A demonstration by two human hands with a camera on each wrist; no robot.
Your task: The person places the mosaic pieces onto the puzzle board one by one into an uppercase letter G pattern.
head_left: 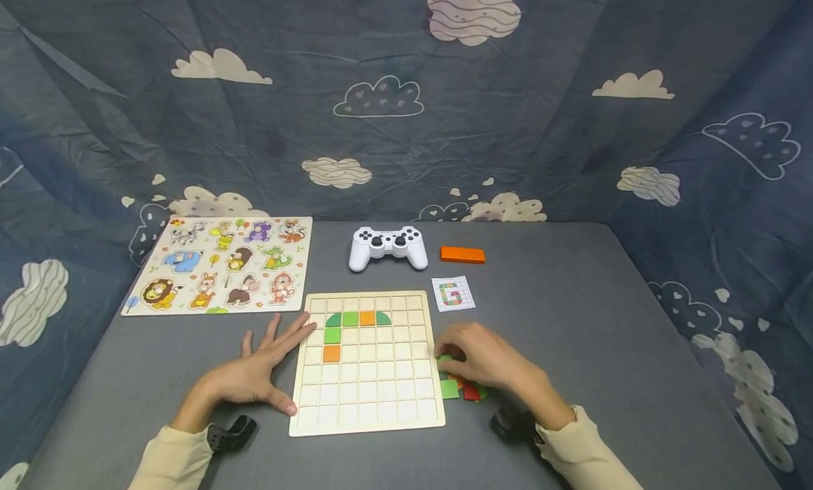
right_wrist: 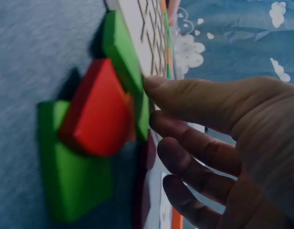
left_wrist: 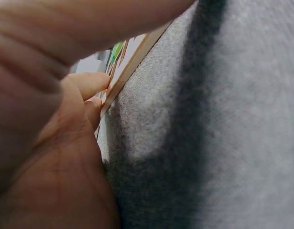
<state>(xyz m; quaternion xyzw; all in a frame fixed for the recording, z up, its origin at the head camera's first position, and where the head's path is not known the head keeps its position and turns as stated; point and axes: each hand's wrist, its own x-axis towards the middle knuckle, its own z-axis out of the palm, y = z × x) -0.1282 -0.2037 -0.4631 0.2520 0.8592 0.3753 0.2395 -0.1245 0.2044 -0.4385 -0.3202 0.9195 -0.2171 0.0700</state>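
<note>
A wooden grid board lies in the middle of the grey table, with several green and orange tiles in its upper left cells. My left hand rests flat on the table, fingers spread, against the board's left edge. My right hand hovers over a small pile of loose tiles just right of the board. In the right wrist view its fingers are loosely bent, and the thumb tip touches the edge of a green tile that leans on a red tile.
A white game controller, an orange block and a small pattern card lie behind the board. An animal peg puzzle sits at the back left. Cloud-print fabric walls in the table on three sides.
</note>
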